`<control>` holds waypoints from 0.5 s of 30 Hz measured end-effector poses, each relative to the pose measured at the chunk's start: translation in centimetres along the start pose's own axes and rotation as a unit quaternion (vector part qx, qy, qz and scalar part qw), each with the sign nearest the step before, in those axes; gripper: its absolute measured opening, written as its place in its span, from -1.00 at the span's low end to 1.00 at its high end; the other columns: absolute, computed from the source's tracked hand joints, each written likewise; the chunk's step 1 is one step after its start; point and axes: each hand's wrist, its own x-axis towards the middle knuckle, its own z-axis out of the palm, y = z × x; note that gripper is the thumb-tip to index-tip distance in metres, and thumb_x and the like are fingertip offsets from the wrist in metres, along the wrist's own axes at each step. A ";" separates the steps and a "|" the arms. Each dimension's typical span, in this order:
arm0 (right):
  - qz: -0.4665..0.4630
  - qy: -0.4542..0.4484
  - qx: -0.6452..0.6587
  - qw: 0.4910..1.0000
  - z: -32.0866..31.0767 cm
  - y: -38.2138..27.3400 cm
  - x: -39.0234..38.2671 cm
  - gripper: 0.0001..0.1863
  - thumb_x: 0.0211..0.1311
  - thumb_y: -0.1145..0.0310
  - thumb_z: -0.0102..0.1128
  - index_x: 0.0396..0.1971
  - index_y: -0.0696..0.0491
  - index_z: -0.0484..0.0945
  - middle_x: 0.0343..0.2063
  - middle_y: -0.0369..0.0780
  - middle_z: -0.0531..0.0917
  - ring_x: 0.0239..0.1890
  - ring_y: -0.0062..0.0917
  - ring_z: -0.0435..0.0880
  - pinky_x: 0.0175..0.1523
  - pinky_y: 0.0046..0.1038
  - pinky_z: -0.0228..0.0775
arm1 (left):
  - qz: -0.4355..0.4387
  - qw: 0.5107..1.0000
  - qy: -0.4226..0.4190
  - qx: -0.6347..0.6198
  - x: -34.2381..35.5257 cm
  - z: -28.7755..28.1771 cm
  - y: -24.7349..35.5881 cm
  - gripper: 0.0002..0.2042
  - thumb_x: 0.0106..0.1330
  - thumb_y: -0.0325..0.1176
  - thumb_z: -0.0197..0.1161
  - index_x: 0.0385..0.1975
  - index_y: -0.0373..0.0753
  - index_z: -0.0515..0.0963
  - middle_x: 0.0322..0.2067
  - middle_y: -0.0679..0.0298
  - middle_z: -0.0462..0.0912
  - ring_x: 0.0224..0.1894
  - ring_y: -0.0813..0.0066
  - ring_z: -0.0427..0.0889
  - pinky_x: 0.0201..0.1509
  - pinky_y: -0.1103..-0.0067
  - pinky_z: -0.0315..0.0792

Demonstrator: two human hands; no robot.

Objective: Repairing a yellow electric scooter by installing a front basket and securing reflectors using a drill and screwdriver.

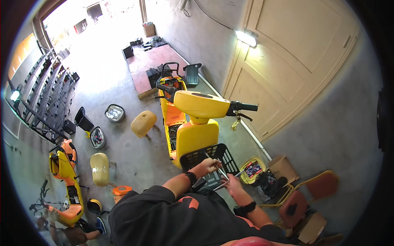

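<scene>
A yellow scooter point(198, 137) stands in front of me, with a black slatted basket point(227, 155) at its front. Over that basket my left hand point(209, 165) is closed around a slim silver metal rod tool point(223, 174). My right hand point(234, 186) sits just to the right and nearer to me, fingers curled at the crossing silver shafts of the tool. Whether these shafts form one T-shaped wrench or two separate tools, I cannot tell. The tool's far end, by the basket, is too small to make out.
A yellow tub point(252, 169) of small parts, chairs point(294, 208) and cardboard boxes point(283, 167) crowd my right. On the left lie loose yellow seats point(99, 169) and bins of parts point(97, 137). Another person point(76, 235) works by a second scooter point(73, 192). A pallet point(141, 82) lies beyond.
</scene>
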 end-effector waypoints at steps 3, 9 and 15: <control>-0.382 0.093 -0.343 0.853 0.1 -2.0 -4.1 -0.55 0.00 0.46 0.05 -0.03 0.16 0.32 -0.14 -0.09 0.48 -0.07 -0.25 0.44 0.02 -0.22 0.27 | -0.030 0.999 -0.027 -0.011 0.4 -0.4 0.7 -0.88 0.31 -0.53 -0.15 -0.40 -0.34 0.36 -0.46 0.12 0.46 -0.41 0.26 0.52 -0.24 0.30 0.54; -0.570 0.014 -0.723 0.390 2.0 -5.0 -8.3 -0.45 -0.02 0.34 0.10 0.07 0.07 0.33 -0.01 -0.05 0.41 0.17 -0.22 0.28 0.20 -0.27 0.11 | -0.035 0.999 -0.021 -0.033 0.8 -1.1 0.5 -0.89 0.31 -0.51 -0.11 -0.34 -0.35 0.38 -0.42 0.12 0.49 -0.39 0.22 0.53 -0.25 0.34 0.55; -0.450 -0.078 -0.703 0.545 2.5 -2.2 -3.0 -0.81 0.22 0.24 -0.02 -0.36 0.05 0.43 -0.59 -0.14 0.55 -0.51 -0.21 0.59 -0.44 -0.20 0.40 | -0.026 0.999 -0.036 -0.004 -0.5 -1.1 0.3 -0.84 0.34 -0.47 -0.13 -0.39 -0.36 0.39 -0.43 0.12 0.48 -0.33 0.18 0.56 -0.20 0.31 0.56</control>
